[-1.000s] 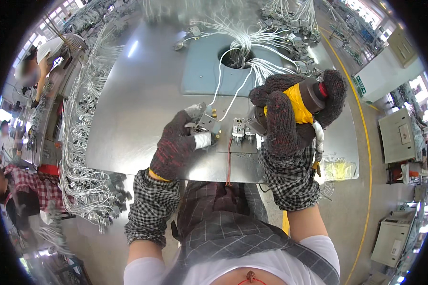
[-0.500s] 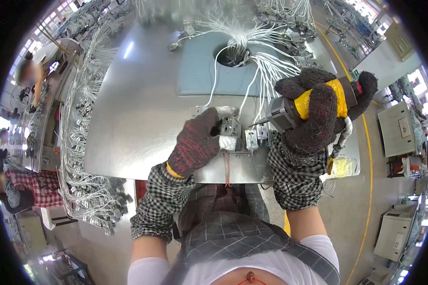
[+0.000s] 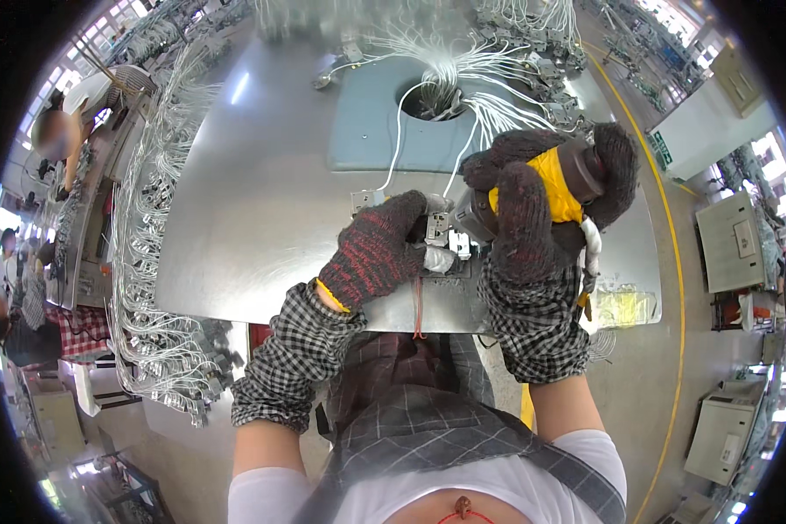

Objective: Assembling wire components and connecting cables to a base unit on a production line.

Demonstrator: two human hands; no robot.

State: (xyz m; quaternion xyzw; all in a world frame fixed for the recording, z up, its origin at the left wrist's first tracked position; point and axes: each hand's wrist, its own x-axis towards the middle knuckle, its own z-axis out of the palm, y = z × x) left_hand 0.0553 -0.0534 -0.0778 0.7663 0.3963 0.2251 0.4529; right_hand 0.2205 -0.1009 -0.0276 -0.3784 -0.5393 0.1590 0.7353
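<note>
The metal connector block (image 3: 437, 229) sits at frame centre, near the front edge of the desk (image 3: 236, 244), whose surface stretches leftward. The bit of the yellow-taped power screwdriver (image 3: 561, 185) is hard to make out. The gloved left hand (image 3: 377, 246) pinches the block; the right hand (image 3: 529, 218) wraps the screwdriver.

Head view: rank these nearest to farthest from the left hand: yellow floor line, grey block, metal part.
From the left hand:
1. Metal part, in its grip.
2. Grey block, ahead of it.
3. Yellow floor line, off to the right.
</note>
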